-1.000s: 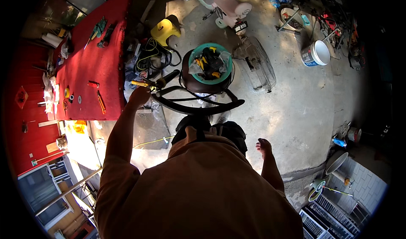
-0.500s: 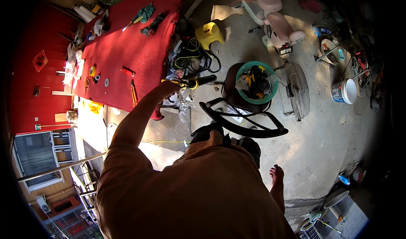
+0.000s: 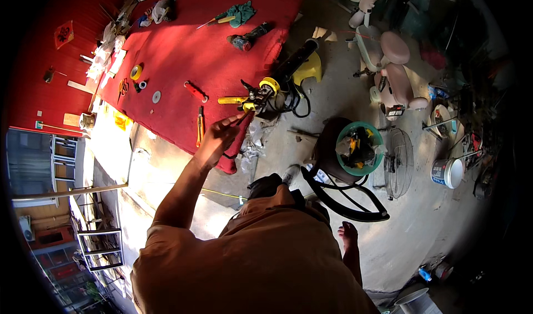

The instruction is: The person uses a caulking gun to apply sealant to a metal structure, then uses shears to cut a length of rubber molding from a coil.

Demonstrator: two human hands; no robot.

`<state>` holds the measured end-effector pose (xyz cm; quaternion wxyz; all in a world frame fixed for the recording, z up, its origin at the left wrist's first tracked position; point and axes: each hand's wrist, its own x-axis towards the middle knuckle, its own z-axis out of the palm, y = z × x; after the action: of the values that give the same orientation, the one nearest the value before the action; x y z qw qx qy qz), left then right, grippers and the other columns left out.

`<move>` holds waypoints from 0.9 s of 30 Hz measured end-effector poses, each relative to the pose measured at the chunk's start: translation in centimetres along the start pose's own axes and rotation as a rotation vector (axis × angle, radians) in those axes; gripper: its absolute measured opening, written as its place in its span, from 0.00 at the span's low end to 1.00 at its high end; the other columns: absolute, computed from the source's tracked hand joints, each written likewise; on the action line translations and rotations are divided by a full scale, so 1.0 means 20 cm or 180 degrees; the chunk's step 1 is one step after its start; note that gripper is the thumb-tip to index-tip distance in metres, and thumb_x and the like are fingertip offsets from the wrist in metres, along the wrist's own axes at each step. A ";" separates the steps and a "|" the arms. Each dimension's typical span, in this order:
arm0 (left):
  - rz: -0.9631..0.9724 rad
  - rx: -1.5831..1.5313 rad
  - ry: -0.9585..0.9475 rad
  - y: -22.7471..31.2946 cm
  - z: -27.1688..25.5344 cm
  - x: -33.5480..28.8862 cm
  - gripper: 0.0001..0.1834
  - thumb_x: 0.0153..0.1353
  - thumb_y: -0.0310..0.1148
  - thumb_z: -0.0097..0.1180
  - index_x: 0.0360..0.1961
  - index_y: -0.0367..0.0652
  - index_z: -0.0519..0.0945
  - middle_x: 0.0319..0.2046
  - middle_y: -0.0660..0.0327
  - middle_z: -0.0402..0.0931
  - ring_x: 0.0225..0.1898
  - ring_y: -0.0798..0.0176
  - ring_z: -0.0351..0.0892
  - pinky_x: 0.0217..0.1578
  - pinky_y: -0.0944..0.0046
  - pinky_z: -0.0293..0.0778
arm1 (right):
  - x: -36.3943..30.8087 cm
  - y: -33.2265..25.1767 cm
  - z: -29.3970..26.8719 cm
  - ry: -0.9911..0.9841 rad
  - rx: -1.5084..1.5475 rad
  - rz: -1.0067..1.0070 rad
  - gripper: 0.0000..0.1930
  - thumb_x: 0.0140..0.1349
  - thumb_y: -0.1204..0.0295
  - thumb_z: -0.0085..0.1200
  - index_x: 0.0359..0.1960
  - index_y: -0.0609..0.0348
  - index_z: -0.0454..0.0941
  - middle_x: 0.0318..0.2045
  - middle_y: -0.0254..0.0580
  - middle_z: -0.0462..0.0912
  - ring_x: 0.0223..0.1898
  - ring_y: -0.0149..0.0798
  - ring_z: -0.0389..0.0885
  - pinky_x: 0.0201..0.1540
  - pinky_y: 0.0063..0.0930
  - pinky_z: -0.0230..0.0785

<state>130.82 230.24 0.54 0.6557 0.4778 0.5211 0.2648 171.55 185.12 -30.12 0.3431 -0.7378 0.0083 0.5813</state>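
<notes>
My left hand [image 3: 217, 139] reaches out to the near right corner of the red-covered table [image 3: 194, 53]. Its fingers close on the lower end of a long black-and-yellow tool [image 3: 288, 64]. The tool slants up and away past the table edge, with a thick black tube, a yellow ring and a yellow stub handle; its exact kind is unclear. My right hand [image 3: 348, 233] hangs at my side with nothing in it, fingers loosely bent. Close to the left hand on the cloth lie a yellow-orange handled tool [image 3: 200, 126] and a red utility knife [image 3: 195, 91].
Farther along the table lie a drill [image 3: 250, 36], green gloves [image 3: 242, 14], tape [image 3: 136, 72] and scissors [image 3: 123, 86]. To the right stand a green basin [image 3: 380, 158] of tools, a black chair frame [image 3: 344, 206], a fan [image 3: 400, 164], a bucket [image 3: 447, 173] and a pink scooter [image 3: 395, 83].
The black-and-yellow tool has swung from nearly level to slanting up and away in my left hand. My view has shifted, so the table sits farther right. The right hand stays low.
</notes>
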 end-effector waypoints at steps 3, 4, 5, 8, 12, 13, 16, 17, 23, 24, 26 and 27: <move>0.0572 -0.0308 0.0420 -0.03 -0.03 0.00 0.22 0.70 0.27 0.49 0.64 0.38 0.71 0.26 0.79 0.64 0.22 0.83 0.56 0.24 0.79 0.52 | -0.02 -0.13 -0.04 0.0441 0.0025 0.0051 0.13 0.69 0.61 0.52 0.46 0.57 0.76 0.24 0.33 0.75 0.22 0.28 0.72 0.24 0.22 0.61; 0.0773 -0.0407 0.0625 -0.06 -0.06 0.01 0.22 0.70 0.28 0.51 0.64 0.39 0.72 0.25 0.80 0.63 0.20 0.84 0.54 0.22 0.80 0.50 | -0.02 -0.15 -0.06 0.0590 0.0040 0.0039 0.11 0.67 0.61 0.53 0.43 0.54 0.75 0.23 0.32 0.73 0.20 0.27 0.69 0.22 0.21 0.57; 0.0831 -0.0450 0.0761 -0.08 -0.08 0.05 0.21 0.70 0.28 0.51 0.64 0.39 0.72 0.30 0.78 0.66 0.24 0.84 0.57 0.26 0.80 0.53 | -0.01 -0.15 -0.09 0.0593 0.0182 0.0136 0.11 0.67 0.62 0.53 0.43 0.53 0.74 0.23 0.33 0.73 0.20 0.28 0.70 0.22 0.21 0.57; 0.0823 -0.0239 0.1152 -0.11 -0.16 0.11 0.23 0.70 0.25 0.49 0.66 0.34 0.69 0.47 0.67 0.75 0.40 0.80 0.67 0.44 0.80 0.63 | -0.03 -0.09 -0.13 0.0652 0.0383 0.0304 0.07 0.67 0.63 0.51 0.38 0.51 0.72 0.23 0.33 0.72 0.20 0.29 0.69 0.21 0.22 0.55; 0.1262 0.0053 0.1726 -0.17 -0.26 0.17 0.24 0.70 0.27 0.50 0.65 0.30 0.68 0.60 0.53 0.74 0.60 0.66 0.70 0.60 0.68 0.62 | -0.01 0.11 -0.20 0.0188 0.0480 0.0551 0.07 0.68 0.64 0.49 0.41 0.50 0.74 0.22 0.32 0.69 0.22 0.31 0.71 0.22 0.24 0.58; 0.1378 0.0099 0.1905 -0.21 -0.30 0.17 0.24 0.70 0.27 0.50 0.65 0.30 0.68 0.60 0.51 0.74 0.62 0.64 0.70 0.62 0.66 0.62 | -0.03 0.10 -0.12 0.0251 0.0395 0.0519 0.09 0.66 0.64 0.53 0.41 0.54 0.74 0.21 0.31 0.68 0.18 0.28 0.65 0.19 0.23 0.55; 0.1672 0.0164 0.2045 -0.30 -0.32 0.30 0.24 0.70 0.27 0.50 0.65 0.29 0.68 0.61 0.49 0.73 0.64 0.61 0.69 0.64 0.63 0.61 | 0.09 0.50 -0.23 0.0303 0.0392 0.0754 0.09 0.65 0.63 0.52 0.39 0.55 0.74 0.25 0.37 0.75 0.20 0.33 0.71 0.22 0.28 0.61; 0.1640 0.0094 0.2076 -0.36 -0.33 0.35 0.24 0.70 0.27 0.51 0.65 0.30 0.68 0.62 0.50 0.72 0.64 0.62 0.69 0.65 0.63 0.60 | 0.14 0.65 -0.32 0.0145 0.0240 0.0678 0.10 0.65 0.63 0.52 0.39 0.56 0.74 0.25 0.38 0.76 0.21 0.34 0.72 0.23 0.30 0.63; 0.1453 0.0249 0.2544 -0.48 -0.36 0.37 0.22 0.69 0.27 0.52 0.63 0.30 0.70 0.59 0.52 0.75 0.61 0.61 0.72 0.62 0.64 0.63 | 0.03 0.39 -0.20 0.0357 -0.0140 0.0531 0.11 0.66 0.63 0.52 0.40 0.56 0.74 0.26 0.41 0.77 0.22 0.37 0.74 0.25 0.32 0.65; 0.1402 0.0266 0.2557 -0.49 -0.34 0.38 0.22 0.69 0.27 0.52 0.62 0.30 0.71 0.57 0.52 0.76 0.58 0.62 0.74 0.60 0.64 0.65 | 0.01 0.32 -0.19 0.0395 -0.0099 0.0520 0.10 0.66 0.63 0.52 0.39 0.56 0.74 0.25 0.41 0.77 0.22 0.38 0.74 0.24 0.33 0.64; 0.1300 0.0305 0.2587 -0.50 -0.29 0.40 0.21 0.69 0.27 0.51 0.62 0.30 0.71 0.54 0.52 0.78 0.52 0.62 0.77 0.55 0.65 0.69 | -0.05 0.16 -0.14 0.0465 -0.0017 0.0501 0.09 0.67 0.63 0.52 0.38 0.54 0.73 0.24 0.41 0.75 0.22 0.39 0.74 0.23 0.33 0.63; 0.1731 0.0536 0.2823 -0.57 -0.29 0.45 0.22 0.68 0.28 0.53 0.62 0.32 0.72 0.44 0.53 0.82 0.40 0.65 0.79 0.45 0.65 0.73 | -0.07 0.08 -0.12 0.0490 0.0001 0.0490 0.09 0.67 0.63 0.51 0.37 0.54 0.73 0.23 0.41 0.75 0.22 0.39 0.73 0.23 0.33 0.62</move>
<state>126.45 235.30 -13.56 0.2391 0.4889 0.6252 0.5593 172.50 182.18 -29.41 0.2958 -0.7774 0.0914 0.5475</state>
